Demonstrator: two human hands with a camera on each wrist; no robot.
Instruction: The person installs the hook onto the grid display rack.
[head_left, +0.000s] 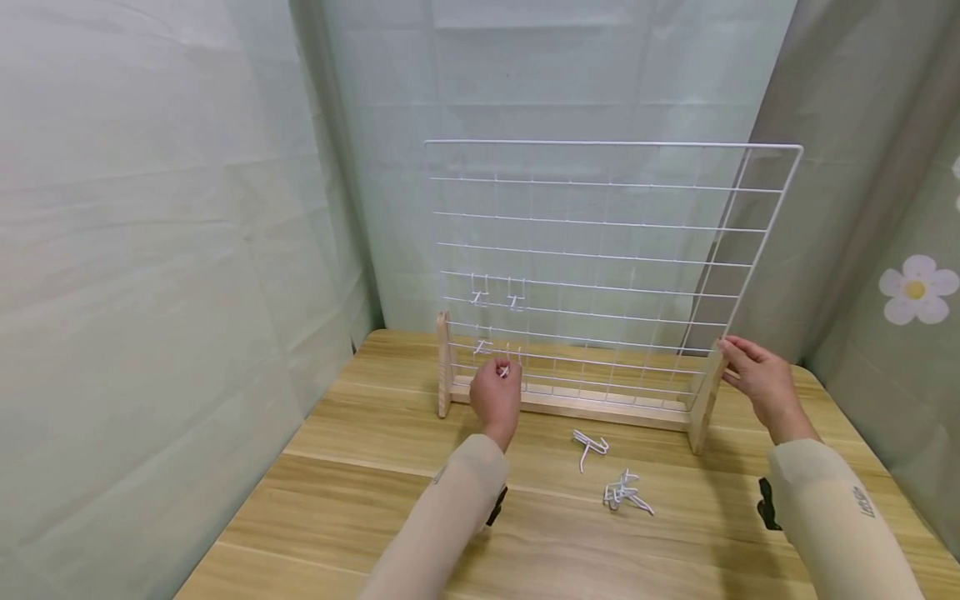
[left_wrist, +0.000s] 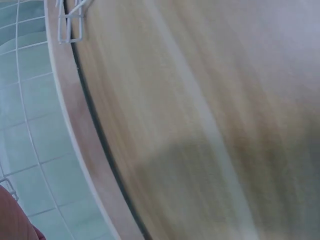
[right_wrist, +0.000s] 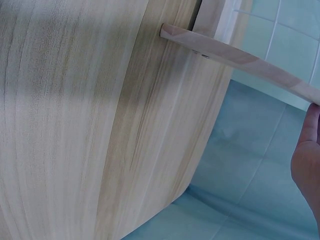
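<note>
A white wire grid panel [head_left: 600,221] stands upright in a wooden stand [head_left: 570,405]. At the panel's lower left, my left hand [head_left: 495,400] pinches a white wire hook [head_left: 506,371] against the grid. Two hooks hang just above, a left one [head_left: 478,297] and a right one [head_left: 516,302]; another hook [head_left: 482,347] hangs right beside the hand. My right hand [head_left: 763,383] grips the top of the stand's right side post [head_left: 705,404], thumb and fingers at its edge. In the right wrist view, fingers [right_wrist: 311,122] meet that post [right_wrist: 240,59].
On the wooden table [head_left: 360,500], a loose hook [head_left: 588,446] lies in front of the stand, with a small tangle of white hooks [head_left: 622,492] nearer me. Pale curtains [head_left: 187,208] enclose the back and sides. The stand's left post [head_left: 443,367] stands left of my left hand.
</note>
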